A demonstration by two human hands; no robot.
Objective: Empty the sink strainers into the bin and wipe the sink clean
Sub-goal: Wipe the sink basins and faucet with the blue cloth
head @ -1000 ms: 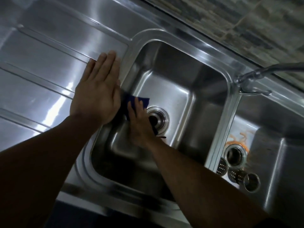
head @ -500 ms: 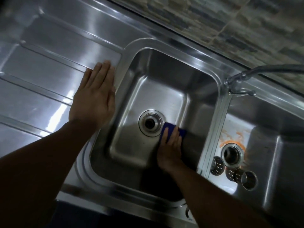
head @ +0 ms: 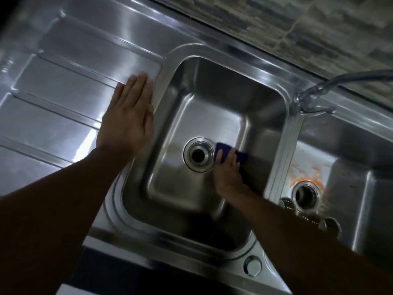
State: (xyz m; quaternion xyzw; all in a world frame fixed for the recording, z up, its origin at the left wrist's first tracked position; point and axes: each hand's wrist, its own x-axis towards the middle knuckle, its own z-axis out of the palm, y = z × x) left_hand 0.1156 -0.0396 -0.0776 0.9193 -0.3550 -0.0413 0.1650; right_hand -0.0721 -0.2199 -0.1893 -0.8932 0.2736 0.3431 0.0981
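Blue cloth (head: 225, 147) shifted beside round steel drain (head: 198, 154).

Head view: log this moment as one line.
phase: wiping left basin | left hand: flat on drainboard | right hand: presses blue cloth beside left drain | strainers: lying in right basin | orange stain: around right drain

Two hands (head: 127, 116) (head: 228, 173), two sink basins (head: 212, 92) (head: 350, 145), two drain holes (head: 198, 154) (head: 304, 193), two strainers (head: 287, 204) (head: 331, 225), one blue cloth (head: 240, 156), one tap (head: 314, 90)

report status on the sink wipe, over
Left hand flat on the drainboard, holding nothing. Right hand pressing the blue cloth on the left basin floor, right of the drain. Strainers out, in the right basin beside orange residue. Nothing in the way.
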